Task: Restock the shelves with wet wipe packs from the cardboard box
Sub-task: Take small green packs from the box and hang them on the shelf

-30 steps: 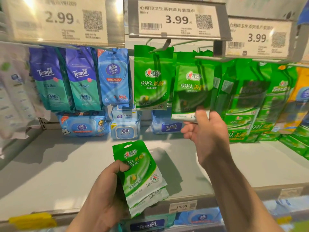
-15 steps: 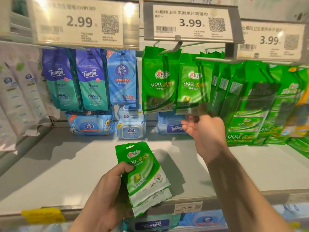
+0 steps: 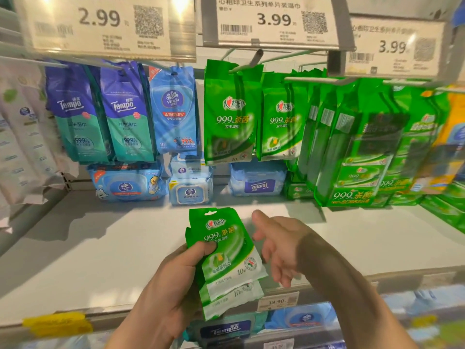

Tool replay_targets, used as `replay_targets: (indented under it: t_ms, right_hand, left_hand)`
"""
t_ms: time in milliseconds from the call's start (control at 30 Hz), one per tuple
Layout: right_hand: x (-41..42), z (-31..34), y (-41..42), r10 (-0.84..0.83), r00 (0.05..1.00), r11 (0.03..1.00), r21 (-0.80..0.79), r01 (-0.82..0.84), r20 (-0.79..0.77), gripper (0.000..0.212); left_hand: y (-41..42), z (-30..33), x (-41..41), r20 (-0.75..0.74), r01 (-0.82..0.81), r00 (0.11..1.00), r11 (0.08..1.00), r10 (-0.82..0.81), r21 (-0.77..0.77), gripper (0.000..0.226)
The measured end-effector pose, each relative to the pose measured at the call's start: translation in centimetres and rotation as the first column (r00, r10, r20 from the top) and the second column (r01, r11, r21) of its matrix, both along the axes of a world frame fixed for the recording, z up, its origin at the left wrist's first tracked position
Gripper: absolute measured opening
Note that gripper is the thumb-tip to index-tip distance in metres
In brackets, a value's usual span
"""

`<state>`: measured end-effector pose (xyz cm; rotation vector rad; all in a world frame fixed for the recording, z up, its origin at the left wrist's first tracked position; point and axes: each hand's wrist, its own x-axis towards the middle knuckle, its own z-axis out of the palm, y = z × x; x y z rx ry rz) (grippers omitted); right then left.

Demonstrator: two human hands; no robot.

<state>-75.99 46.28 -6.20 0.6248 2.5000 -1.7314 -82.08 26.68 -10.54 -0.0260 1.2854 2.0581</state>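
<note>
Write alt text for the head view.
The left hand grips a small stack of green wet wipe packs above a pale grey shelf, while the empty right hand reaches toward them with loose fingers. Green hanging packs fill pegs under white 3.99 price tags.

Price tags read 2.99 (image 3: 100,17) and 3.99 (image 3: 274,20), purple hanging packs (image 3: 125,109) say Tempo, a blue pack (image 3: 173,109) Vinda, green packs (image 3: 231,117) 999.

Above the grip, price tags (image 3: 274,22) read 2.99 and 3.99. Up and left hang blue Tempo pouches (image 3: 100,112) and a Vinda pouch (image 3: 173,109); below it a yellow label (image 3: 56,323) clings to the shelf edge.
</note>
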Motion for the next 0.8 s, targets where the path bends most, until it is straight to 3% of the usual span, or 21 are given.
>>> replay_targets:
  t_ms: [67,133,267,433,600,700,800]
  right_hand:
    - [1.1,-0.3,-0.4,0.143,0.985,0.983,0.102,-0.152,0.091,0.085]
    - [1.5,-0.4,-0.4,0.161,0.973,0.967,0.17,-0.188,0.164,0.096]
    - [2.2,-1.0,-0.1,0.099,0.963,0.957,0.243,-0.161,0.249,0.083]
    - [2.4,-2.2,0.7,0.064,0.976,0.998,0.006,-0.067,0.209,0.054]
    - [3.4,-2.7,1.9,-0.089,0.996,0.99,-0.114,0.089,0.0,0.045]
    - [4.5,-2.6,2.3,-0.159,0.981,0.987,0.009,0.161,-0.11,0.031]
    - [5.3,-1.8,2.7,-0.203,0.913,0.975,0.012,0.221,-0.353,0.025]
  left_hand:
    - [1.0,1.2,1.4,-0.014,0.055,0.998,0.998,-0.054,0.016,0.027]
    - [1.5,1.0,1.1,0.044,0.011,0.999,0.999,-0.01,-0.031,0.027]
    - [2.0,1.2,1.7,-0.002,0.026,1.0,0.999,-0.026,-0.044,0.034]
    - [2.3,1.4,1.7,0.03,0.034,0.999,0.999,-0.034,0.0,0.035]
    - [3.1,1.1,1.1,0.025,-0.043,0.999,0.997,0.045,-0.065,0.019]
    - [2.6,-0.1,0.2,-0.11,-0.075,0.991,0.996,0.07,-0.045,0.015]
    - [2.5,-1.3,-0.7,-0.147,-0.054,0.988,0.999,0.052,-0.007,0.02]
